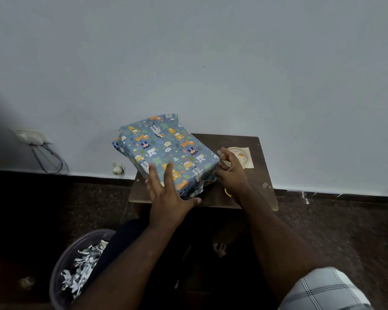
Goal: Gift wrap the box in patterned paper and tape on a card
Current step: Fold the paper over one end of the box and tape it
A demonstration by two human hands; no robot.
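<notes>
One wrapped box [166, 153] sits on one small table [264, 175]. One card [241, 156] lies on the table too, and one yellow tape roll [227, 192] shows partly behind the wrist. Two hands are in view: the left hand [168, 193] and the right hand [232, 173]. One bin [61, 271] of paper scraps stands on the floor. One wall socket [30, 135] holds two cables.
</notes>
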